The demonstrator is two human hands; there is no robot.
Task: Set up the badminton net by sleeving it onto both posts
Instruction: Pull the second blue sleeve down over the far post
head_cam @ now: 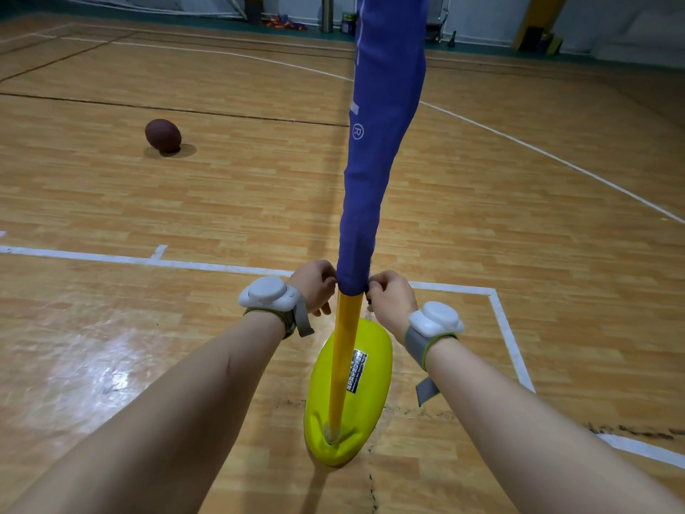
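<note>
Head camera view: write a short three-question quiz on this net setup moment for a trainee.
1. True or false: the blue sleeve already covers the yellow post all the way down to its base.
2. Where do the left hand and the right hand hold? A) the base B) the sleeve's bottom edge C) the bare part of the post
3. Fill in: seen from the person, the brown ball lies to the post's ____ side.

Key: 1 false, bare post shows below the sleeve; 2 B; 3 left.
</note>
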